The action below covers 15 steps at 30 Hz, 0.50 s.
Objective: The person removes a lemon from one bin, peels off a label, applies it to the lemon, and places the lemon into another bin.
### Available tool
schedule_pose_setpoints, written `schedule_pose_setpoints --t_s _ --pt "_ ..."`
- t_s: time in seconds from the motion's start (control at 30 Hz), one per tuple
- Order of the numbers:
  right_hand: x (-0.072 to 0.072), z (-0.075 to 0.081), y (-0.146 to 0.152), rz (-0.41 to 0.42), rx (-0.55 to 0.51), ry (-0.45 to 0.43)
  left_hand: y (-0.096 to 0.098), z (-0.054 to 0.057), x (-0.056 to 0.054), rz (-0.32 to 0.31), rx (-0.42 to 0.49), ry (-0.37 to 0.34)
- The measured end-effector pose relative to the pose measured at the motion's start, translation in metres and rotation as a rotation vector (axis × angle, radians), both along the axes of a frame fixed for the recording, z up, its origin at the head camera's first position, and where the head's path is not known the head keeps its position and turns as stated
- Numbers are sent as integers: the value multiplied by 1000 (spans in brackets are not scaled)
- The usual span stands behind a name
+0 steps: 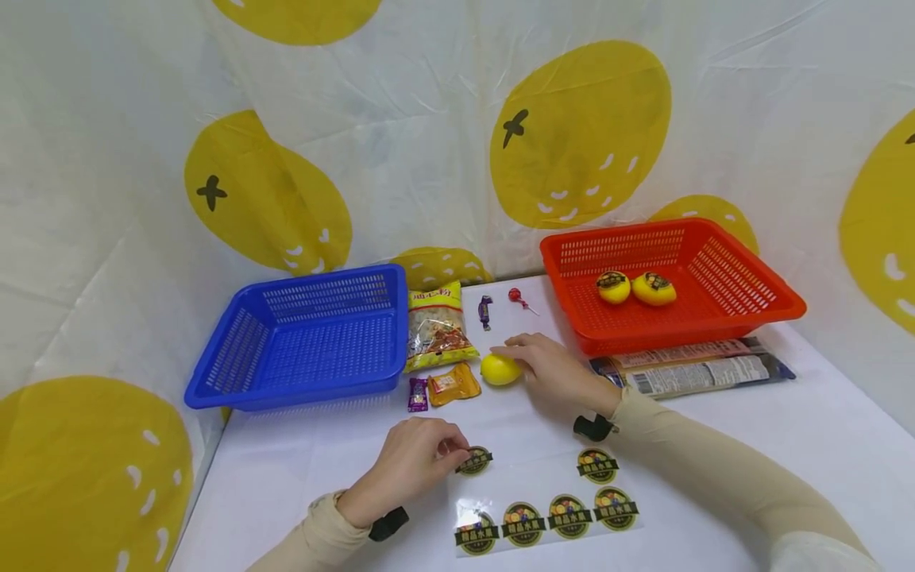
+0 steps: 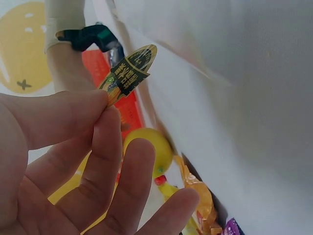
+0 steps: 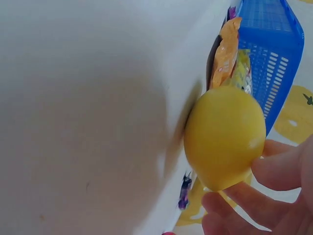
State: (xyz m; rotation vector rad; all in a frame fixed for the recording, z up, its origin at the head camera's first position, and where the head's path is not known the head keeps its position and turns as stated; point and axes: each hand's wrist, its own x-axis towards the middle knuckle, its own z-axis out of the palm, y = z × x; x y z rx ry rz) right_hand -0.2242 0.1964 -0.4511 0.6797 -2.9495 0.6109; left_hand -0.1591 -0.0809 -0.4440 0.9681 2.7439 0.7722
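Note:
My left hand pinches a round black-and-gold sticker between thumb and index finger, its free part sticking out past the fingertips. The other fingers of that hand are spread loosely in the left wrist view. Further back, my right hand holds a yellow lemon on the white table, thumb on one side and fingers on the other. Between the forearms lies a clear sticker sheet with several like stickers. Two lemons with stickers on top, one of them this lemon, sit in the red basket.
A blue basket stands at the left. Beside it lie a yellow food bag, an orange packet and a small purple packet. A purple candy and red lollipop lie behind; a long flat package lies before the red basket.

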Motion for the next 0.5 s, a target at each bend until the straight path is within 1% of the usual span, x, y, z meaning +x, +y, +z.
schedule_pose_setpoints --t_s 0.1,0.33,0.5 --pt "-3 0 2 -13 -1 -35 1 -1 -1 -1 7 -1" --pt "-4 3 6 -39 10 -79 1 -2 -2 4 12 -13" --pt "-5 2 4 -84 6 -125 3 -3 -2 5 11 -3"
